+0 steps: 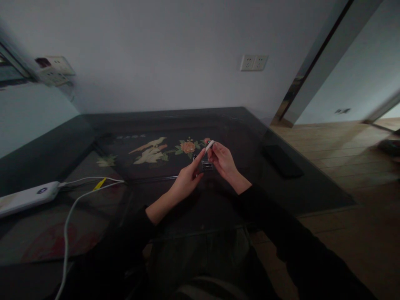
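Over the dark glass-topped table (281,196), my right hand (223,160) pinches a small white stick-shaped object (209,145), its tip pointing up and to the left. My left hand (186,180) reaches in from the lower left, its fingertips touching a small dark boxy item (206,165) that sits between the two hands. What that item is stays too dim to tell. Both sleeves are black.
A white power bank (26,197) lies at the table's left edge, with white cables (73,208) trailing toward me. A flower-and-bird picture (156,152) shows under the glass. A dark flat phone-like object (283,160) rests at the right. Wall sockets (253,62) sit behind; wooden floor lies to the right.
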`<state>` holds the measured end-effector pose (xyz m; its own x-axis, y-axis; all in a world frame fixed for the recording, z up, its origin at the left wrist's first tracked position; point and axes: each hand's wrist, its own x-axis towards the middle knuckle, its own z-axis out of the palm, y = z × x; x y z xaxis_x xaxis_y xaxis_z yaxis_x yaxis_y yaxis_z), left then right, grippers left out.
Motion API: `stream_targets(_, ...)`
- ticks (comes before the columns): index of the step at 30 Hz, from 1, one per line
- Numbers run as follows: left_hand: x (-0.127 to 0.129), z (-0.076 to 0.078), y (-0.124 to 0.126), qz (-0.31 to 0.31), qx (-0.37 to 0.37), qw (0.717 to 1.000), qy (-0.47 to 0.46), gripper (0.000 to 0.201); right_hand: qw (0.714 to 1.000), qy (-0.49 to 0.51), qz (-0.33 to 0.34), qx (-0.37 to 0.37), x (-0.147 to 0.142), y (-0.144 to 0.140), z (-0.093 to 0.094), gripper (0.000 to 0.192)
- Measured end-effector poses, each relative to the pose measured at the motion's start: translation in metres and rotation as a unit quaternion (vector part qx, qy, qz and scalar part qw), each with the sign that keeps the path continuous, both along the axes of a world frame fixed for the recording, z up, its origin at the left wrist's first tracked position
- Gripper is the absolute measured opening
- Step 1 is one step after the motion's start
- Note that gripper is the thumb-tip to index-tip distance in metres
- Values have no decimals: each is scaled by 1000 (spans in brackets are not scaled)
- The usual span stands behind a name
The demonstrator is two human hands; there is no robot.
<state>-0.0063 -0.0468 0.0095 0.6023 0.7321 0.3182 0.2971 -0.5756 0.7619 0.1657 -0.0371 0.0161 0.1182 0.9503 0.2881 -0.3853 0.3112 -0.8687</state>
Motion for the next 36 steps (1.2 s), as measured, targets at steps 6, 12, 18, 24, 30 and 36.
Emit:
stream_targets(6,2,-3,1,-4,-4,1000,-5,91,1000,-4,-1,-5,-1,-2,3,46)
stream_targets(12,1,-6,5,-22,-2,999,-38,98,1000,-16,-4,-12,-1,-2,3,47)
stream_targets(18,-1,-7,8,1,-7,1000,-24,97,1000,-17,6,-1,-1,-1,1,45)
stream_targets(24,-2,-8,9,6,-18,1000,-23,95,1000,5,14,-3,-1,-1,1,45)
stream_targets(30,0,-4,2,-12,-23,1000,-13,93,1000,-3,0,-9,-1,-1,3,46)
stream_targets(36,3,-2,-1,-28,-18,999,1,92,1000,5,-5,-4,0,-2,4,44)
